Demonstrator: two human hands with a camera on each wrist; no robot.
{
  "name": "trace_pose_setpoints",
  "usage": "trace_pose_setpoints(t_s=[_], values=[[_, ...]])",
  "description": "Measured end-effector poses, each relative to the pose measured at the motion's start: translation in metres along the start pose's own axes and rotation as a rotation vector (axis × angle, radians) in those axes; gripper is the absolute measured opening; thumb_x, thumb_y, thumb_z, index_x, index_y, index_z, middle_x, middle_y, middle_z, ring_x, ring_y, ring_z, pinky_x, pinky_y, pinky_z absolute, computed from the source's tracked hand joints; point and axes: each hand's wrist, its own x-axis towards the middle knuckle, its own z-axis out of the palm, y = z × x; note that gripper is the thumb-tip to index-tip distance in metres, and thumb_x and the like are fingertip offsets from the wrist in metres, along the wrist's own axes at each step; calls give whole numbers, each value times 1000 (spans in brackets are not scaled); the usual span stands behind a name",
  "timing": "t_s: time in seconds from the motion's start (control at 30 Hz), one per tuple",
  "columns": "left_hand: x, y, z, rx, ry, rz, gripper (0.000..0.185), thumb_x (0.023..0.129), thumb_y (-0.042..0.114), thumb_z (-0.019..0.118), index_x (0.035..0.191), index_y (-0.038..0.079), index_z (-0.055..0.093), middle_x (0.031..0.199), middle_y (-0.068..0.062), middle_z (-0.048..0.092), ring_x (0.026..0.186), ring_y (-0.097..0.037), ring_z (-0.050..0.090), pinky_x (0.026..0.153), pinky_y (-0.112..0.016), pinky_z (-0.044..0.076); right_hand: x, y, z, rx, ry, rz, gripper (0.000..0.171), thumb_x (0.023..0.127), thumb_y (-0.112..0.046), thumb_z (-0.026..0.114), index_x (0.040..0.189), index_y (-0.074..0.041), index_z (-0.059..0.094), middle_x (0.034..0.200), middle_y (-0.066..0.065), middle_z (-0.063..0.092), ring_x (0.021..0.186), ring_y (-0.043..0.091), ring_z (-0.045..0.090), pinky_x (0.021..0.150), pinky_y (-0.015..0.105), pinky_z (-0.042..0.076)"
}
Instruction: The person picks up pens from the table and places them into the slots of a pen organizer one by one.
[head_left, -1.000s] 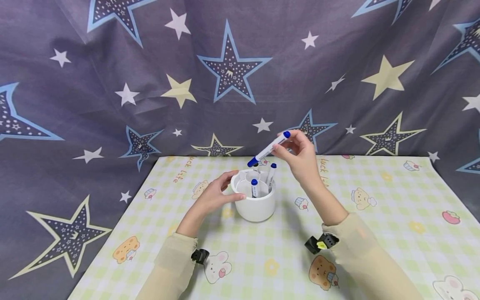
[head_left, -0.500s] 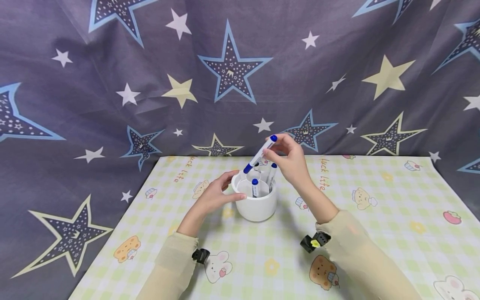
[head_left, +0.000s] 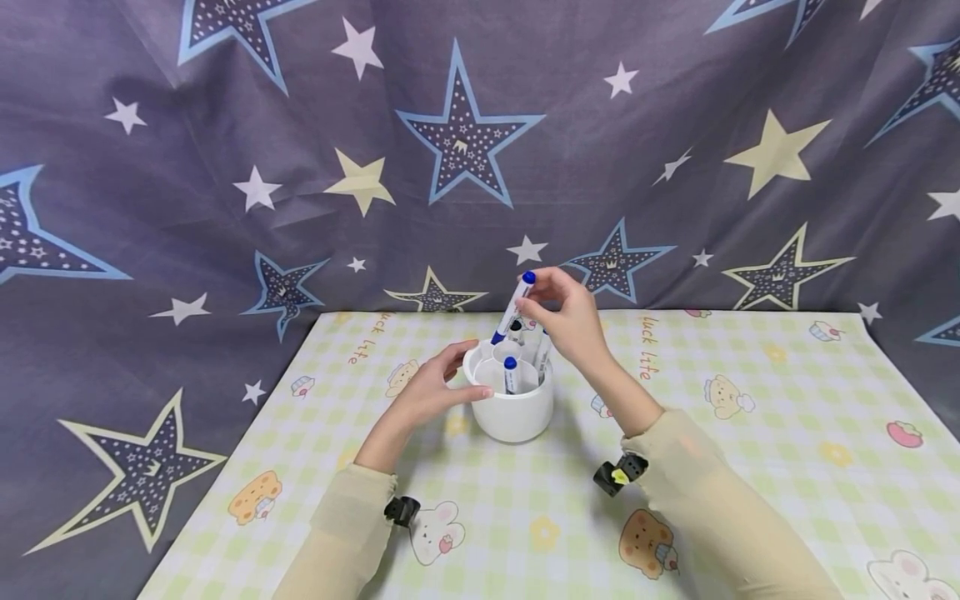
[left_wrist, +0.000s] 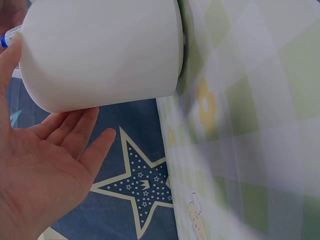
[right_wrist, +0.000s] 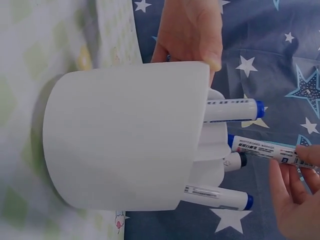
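Observation:
A round white pen holder (head_left: 512,419) stands upright on the table. My left hand (head_left: 429,390) holds its left side, the thumb at the front rim and the other fingers along the wall. Between thumb and fingertips, my right hand (head_left: 576,327) pinches a white whiteboard marker (right_wrist: 265,150) with blue ends. That marker slants over the holder, its lower blue end right at the inner compartments. Two blue-ended markers stand inside, one at the front (right_wrist: 232,110) and one at the right side (right_wrist: 217,197). A black-ended marker (right_wrist: 234,161) stands farther back.
A light green checked cloth (head_left: 547,500) with cartoon prints covers the table. Behind its far edge hangs a dark curtain (head_left: 300,108) patterned with stars. Small black cameras sit at both cuffs, the left (head_left: 402,511) and the right (head_left: 621,473).
My right hand has moved left, bringing the marker over the holder and tilting it more upright, its lower end down at the compartments. The left hand and the holder stay in place.

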Motion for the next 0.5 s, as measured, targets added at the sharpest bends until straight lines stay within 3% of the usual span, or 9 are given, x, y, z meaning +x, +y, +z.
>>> trace_pose_setpoints(t_s=[0.07, 0.17, 0.37, 0.5], values=[[0, -1, 0, -2, 1, 5, 80, 85, 22, 80, 151, 4, 39, 158, -15, 40, 146, -35, 38, 125, -48, 30, 1, 1, 1, -24, -8, 14, 28, 88, -5, 73, 114, 0, 65, 103, 20, 71, 94, 31, 70, 67, 15, 56], [0, -1, 0, -1, 2, 12, 80, 85, 21, 80, 151, 3, 39, 157, -15, 41, 146, -35, 39, 125, -48, 30, 1, 2, 4, -50, -16, 20, 29, 88, -6, 74, 114, 0, 65, 102, 20, 72, 93, 31, 70, 73, 19, 58], [-1, 0, 0, 2, 0, 6, 80, 85, 22, 79, 151, 4, 39, 157, -15, 41, 146, -35, 38, 125, -48, 30, 2, 5, 8, -88, -31, 12, 28, 88, -5, 74, 113, 1, 64, 102, 21, 73, 93, 33, 71, 87, 41, 62], [-1, 0, 0, 5, -5, 1, 80, 85, 23, 79, 152, 6, 38, 158, -14, 40, 147, -35, 37, 125, -48, 29, 1, 7, 10, -130, -49, 21, 29, 89, -8, 74, 114, -1, 64, 102, 19, 74, 94, 31, 72, 85, 42, 62]])
